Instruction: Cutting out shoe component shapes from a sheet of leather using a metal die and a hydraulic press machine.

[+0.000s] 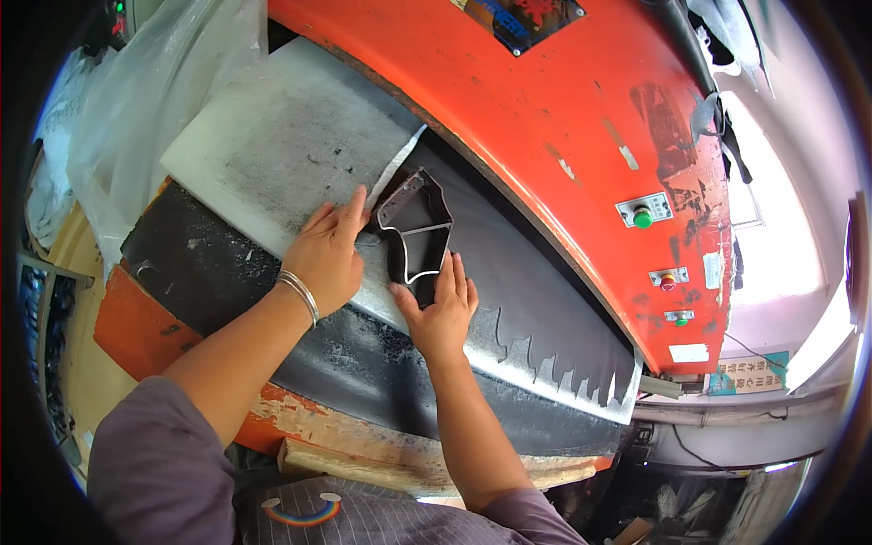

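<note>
A dark metal cutting die (pixel 416 227), an open frame with curved walls and a crossbar, stands on a black sheet (pixel 527 272). At its near end my right hand (pixel 440 313) grips the die, thumb on one side and fingers on the other. Beside the die's left wall rests my left hand (pixel 327 250), index finger stretched out and the other fingers loosely bent. Its fingertips are by the sheet's edge; whether they touch the die I cannot tell. Under the sheet lies a whitish, worn cutting board (pixel 272 136), which also shows through jagged cut-outs along the sheet's near edge.
A large orange press (pixel 545 118) overhangs the far side, with a green button (pixel 643 217) and a red button (pixel 668 282). Clear plastic film (pixel 154 118) hangs at the left. A worn wooden bar (pixel 363 459) runs along the near edge.
</note>
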Demonstrator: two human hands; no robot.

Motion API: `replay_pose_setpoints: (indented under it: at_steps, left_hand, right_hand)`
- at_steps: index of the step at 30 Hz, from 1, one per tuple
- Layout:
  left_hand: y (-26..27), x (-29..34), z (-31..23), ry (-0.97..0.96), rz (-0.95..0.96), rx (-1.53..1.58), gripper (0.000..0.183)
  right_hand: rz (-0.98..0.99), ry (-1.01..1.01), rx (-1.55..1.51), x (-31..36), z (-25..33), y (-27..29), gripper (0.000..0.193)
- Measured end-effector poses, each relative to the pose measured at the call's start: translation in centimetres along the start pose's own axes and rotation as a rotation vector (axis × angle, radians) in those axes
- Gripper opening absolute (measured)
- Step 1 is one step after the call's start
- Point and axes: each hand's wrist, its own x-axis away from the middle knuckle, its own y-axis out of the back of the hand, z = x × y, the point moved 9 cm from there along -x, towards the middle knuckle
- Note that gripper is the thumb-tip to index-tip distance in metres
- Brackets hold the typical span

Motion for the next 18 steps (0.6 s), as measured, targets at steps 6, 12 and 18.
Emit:
replay_pose_setpoints:
  at_steps: [6,12,18]
  left_hand:
    - [0.1,0.0,-0.5,-0.03,-0.023,-0.061,0.074]
    - [0.7,0.5,-1.8,-0.045,-0.022,-0.102,0.073]
    - [0.2,0.1,-3.4,0.004,0.087,-0.125,0.075]
  right_hand:
    - [0.013,0.016,-0.022,-0.4,-0.3,0.3,0.082]
    - [0.027,-0.006,-0.038,0.4,-0.2,1.3,0.082]
    - [0.028,-0.008,-0.075,1.0,-1.6,3.2,0.085]
